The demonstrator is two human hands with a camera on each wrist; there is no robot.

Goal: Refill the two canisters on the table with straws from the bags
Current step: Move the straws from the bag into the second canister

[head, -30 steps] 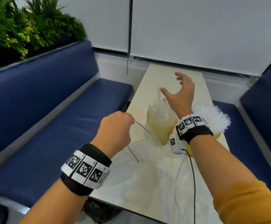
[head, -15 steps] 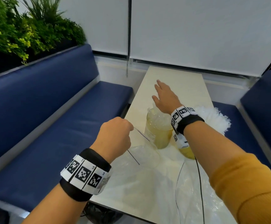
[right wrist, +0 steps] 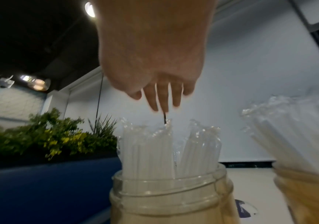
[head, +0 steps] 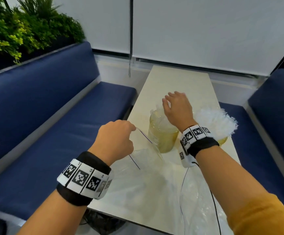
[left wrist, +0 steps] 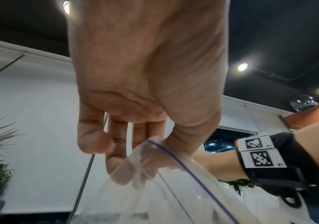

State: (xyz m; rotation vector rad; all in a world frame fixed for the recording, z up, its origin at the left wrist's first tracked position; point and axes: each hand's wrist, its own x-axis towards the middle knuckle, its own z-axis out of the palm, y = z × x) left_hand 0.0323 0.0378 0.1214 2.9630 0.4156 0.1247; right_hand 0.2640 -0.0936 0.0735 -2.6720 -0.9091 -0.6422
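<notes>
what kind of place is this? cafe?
Likely a cafe or restaurant booth: navy padded benches flank a narrow table, and two canisters of wrapped straws stand on it.

Two canisters (head: 162, 138) side by side mid-table (head: 176, 82), straws (right wrist: 170, 151) in both, bags (head: 148, 177) in front.

Head view downward; wrist views upward, close.
</notes>
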